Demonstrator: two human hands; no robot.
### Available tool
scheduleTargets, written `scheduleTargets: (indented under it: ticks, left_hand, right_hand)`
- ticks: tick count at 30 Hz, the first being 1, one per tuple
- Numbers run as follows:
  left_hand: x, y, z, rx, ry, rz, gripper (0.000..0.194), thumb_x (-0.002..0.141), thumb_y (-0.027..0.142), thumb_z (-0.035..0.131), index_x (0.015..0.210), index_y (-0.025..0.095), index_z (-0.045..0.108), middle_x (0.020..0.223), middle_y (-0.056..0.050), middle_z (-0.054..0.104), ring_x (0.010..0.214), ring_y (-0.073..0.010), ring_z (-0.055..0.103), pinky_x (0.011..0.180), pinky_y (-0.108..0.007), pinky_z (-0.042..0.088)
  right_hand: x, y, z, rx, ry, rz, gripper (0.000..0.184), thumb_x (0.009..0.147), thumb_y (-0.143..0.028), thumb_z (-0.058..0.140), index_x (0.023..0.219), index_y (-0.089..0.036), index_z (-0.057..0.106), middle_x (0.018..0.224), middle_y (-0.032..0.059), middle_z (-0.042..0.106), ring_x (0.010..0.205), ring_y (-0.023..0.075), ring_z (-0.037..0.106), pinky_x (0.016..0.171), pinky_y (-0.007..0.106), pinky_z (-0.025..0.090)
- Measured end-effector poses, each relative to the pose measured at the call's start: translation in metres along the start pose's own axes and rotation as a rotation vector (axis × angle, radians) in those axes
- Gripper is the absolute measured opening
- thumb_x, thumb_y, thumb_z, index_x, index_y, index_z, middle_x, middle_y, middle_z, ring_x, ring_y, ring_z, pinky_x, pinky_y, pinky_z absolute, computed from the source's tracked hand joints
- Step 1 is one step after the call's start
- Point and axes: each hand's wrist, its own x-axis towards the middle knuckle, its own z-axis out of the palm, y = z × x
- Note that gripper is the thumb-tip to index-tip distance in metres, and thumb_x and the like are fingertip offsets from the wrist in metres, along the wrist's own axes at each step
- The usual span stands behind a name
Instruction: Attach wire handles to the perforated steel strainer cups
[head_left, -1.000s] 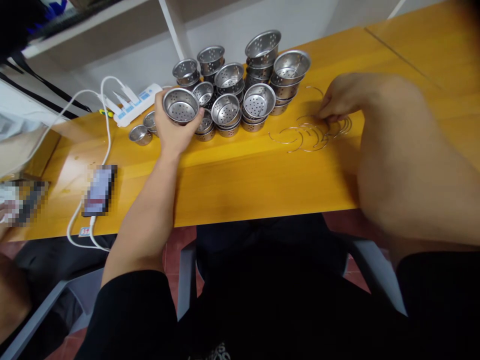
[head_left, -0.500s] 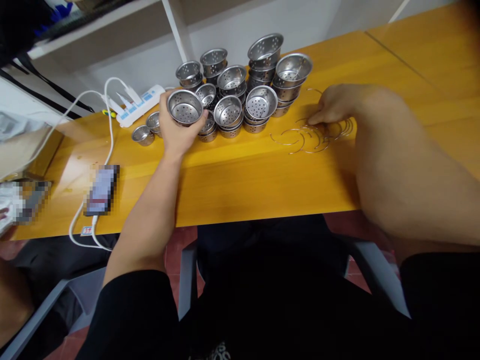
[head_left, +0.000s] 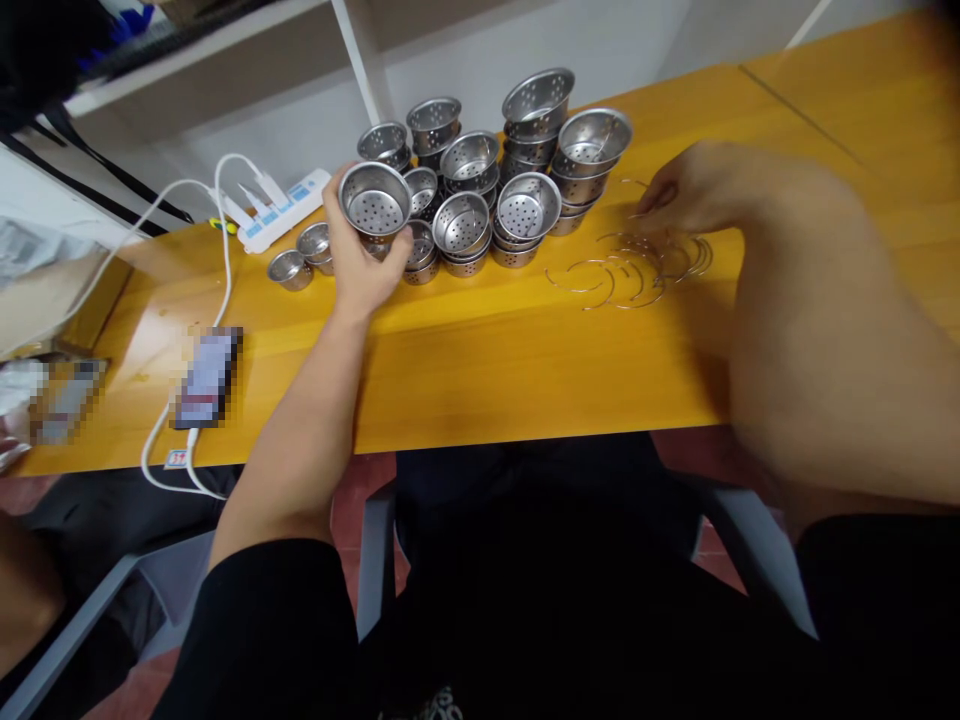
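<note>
My left hand (head_left: 360, 268) is closed around a perforated metal cup (head_left: 375, 205), its rim facing up, raised at the left front of the stacks. Stacks of similar perforated cups (head_left: 461, 228) crowd the table just right of it. Over on the right, my right hand (head_left: 686, 195) is pinched at the fingertips, with a short bit of thin wire showing there; motion blurs the fingers. Below that hand lies a loose spread of thin curved wires (head_left: 637, 280).
Two small metal cups (head_left: 291, 270) stand left of my left hand. Behind them is a white power strip (head_left: 289, 210) with cables. A phone (head_left: 208, 378) lies on the wooden table (head_left: 525, 380), its cable hanging over the front edge. Another person's arm shows at far left.
My right hand has lifted off the curved wires, moving slightly back and to the right, fingertips pinched. My left hand keeps hold of the cup, now slightly higher.
</note>
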Motion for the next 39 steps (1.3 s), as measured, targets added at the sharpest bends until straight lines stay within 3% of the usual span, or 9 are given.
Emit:
scheduleTargets:
  ticks: [3,7,11,15,19,22,25,30,39]
  left_hand:
    - [0.000,-0.003,0.001,-0.022,0.011,0.019,0.098,0.087,0.085,0.096,0.165,0.044,0.053,0.171,-0.012,0.059,0.172,-0.0425,0.055,0.155,-0.062,0.042]
    - [0.000,0.000,-0.001,-0.049,0.000,-0.050,0.098,0.077,0.085,0.104,0.153,0.040,0.060,0.161,-0.012,0.061,0.169,-0.0466,0.056,0.150,-0.072,0.045]
    - [-0.002,0.008,0.000,0.003,0.012,-0.006,0.094,0.075,0.091,0.104,0.140,0.037,0.062,0.147,-0.010,0.066,0.154,-0.0443,0.066,0.141,-0.072,0.054]
    - [-0.006,0.025,0.008,-0.022,-0.016,-0.003,0.098,0.077,0.097,0.099,0.142,0.038,0.056,0.147,-0.009,0.069,0.150,-0.0417,0.072,0.139,-0.067,0.059]
    - [-0.012,0.041,0.025,-0.090,-0.058,0.060,0.109,0.078,0.103,0.093,0.155,0.042,0.047,0.162,-0.009,0.064,0.160,-0.0432,0.069,0.144,-0.067,0.057]
    - [-0.018,0.048,0.037,-0.104,-0.101,0.100,0.106,0.088,0.107,0.079,0.164,0.046,0.038,0.171,-0.009,0.059,0.165,-0.0424,0.068,0.146,-0.067,0.056]
    - [-0.023,0.052,0.044,-0.121,-0.137,0.142,0.101,0.092,0.110,0.071,0.164,0.046,0.041,0.167,-0.009,0.063,0.162,-0.0420,0.071,0.142,-0.067,0.060]
    - [-0.029,0.058,0.047,-0.061,-0.166,0.116,0.092,0.090,0.103,0.083,0.153,0.043,0.052,0.149,-0.007,0.069,0.152,-0.0430,0.078,0.137,-0.071,0.064]
    - [-0.034,0.055,0.057,-0.096,-0.199,0.053,0.104,0.085,0.095,0.096,0.160,0.043,0.047,0.161,-0.008,0.067,0.158,-0.0441,0.074,0.142,-0.069,0.060]
  right_hand:
    - [-0.005,-0.002,-0.001,0.005,0.059,0.026,0.015,0.112,-0.023,0.081,0.124,-0.016,0.086,0.121,0.0136,0.084,0.098,0.0264,0.072,0.088,0.042,0.054]
    - [-0.020,-0.009,-0.005,0.043,0.123,0.085,0.021,0.113,-0.021,0.077,0.130,-0.014,0.087,0.125,0.0178,0.086,0.104,0.0303,0.077,0.087,0.044,0.057]
    - [-0.038,-0.018,-0.010,0.227,0.387,0.110,0.034,0.117,-0.020,0.070,0.145,-0.009,0.087,0.139,0.0262,0.086,0.127,0.0377,0.084,0.099,0.047,0.065]
    - [-0.035,-0.025,-0.009,0.452,0.678,-0.117,0.040,0.124,-0.027,0.059,0.149,-0.013,0.086,0.142,0.0225,0.086,0.132,0.0362,0.085,0.109,0.048,0.068]
    - [-0.027,-0.043,0.008,0.600,0.842,-0.418,0.025,0.119,-0.026,0.067,0.133,-0.022,0.088,0.126,0.0138,0.088,0.118,0.0308,0.087,0.104,0.047,0.072]
    - [-0.035,-0.067,0.024,0.678,0.802,-0.524,0.018,0.117,-0.031,0.070,0.124,-0.027,0.086,0.121,0.0079,0.088,0.111,0.0270,0.086,0.100,0.043,0.072]
    - [-0.047,-0.090,0.037,0.797,0.760,-0.582,0.013,0.115,-0.038,0.073,0.120,-0.031,0.083,0.117,0.0050,0.087,0.107,0.0249,0.083,0.098,0.040,0.070]
    - [-0.055,-0.112,0.049,0.973,0.681,-0.660,0.032,0.104,-0.065,0.084,0.107,-0.034,0.077,0.105,0.0040,0.082,0.095,0.0278,0.078,0.090,0.045,0.066]
    - [-0.065,-0.122,0.056,0.921,0.580,-0.691,0.028,0.102,-0.066,0.081,0.099,-0.038,0.082,0.090,0.0012,0.079,0.082,0.0282,0.070,0.082,0.050,0.065]
